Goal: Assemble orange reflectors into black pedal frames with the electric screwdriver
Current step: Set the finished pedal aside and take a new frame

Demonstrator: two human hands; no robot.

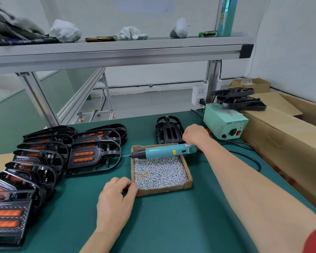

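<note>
1. Cardboard is forming the shallow tray [188, 184] of screws [161, 170] that is sitting mid-desk [171, 225], probably so both hands are reaching it easily.
2. The screwdriver [164, 151] is lying across the tray's far rim with its tip pointing toward the left edge. It looks parked there to be picked up quickly.
3. The right hand [195, 134] is reaching over the screwdriver's rear end to the near right corner of an empty black pedal frame [169, 132], which is lying just behind the tray toward the far edge. Its fingers are bending downward, but I cannot tell whether they are closing on the frame or the tool.
4. The left hand [115, 199] is resting at the tray's near left corner, fingers curling and thumb touching the rim. It seems to be going for a screw, though any screw it is holding is hidden.
5. Finished pedals [97, 167], with orange reflectors [83, 156] showing, are overlapping in rows along the left edge, apparently set aside as done.
6. The desk top is showing green throughout. A power box [224, 123] is standing at the far right corner, its cable [252, 157] trailing nearby. Cartons [281, 139] are lining the right edge, with spare frames [239, 99] lying on them. A metal shelf [117, 52] is running overhead, carrying gloves [131, 33].
</note>
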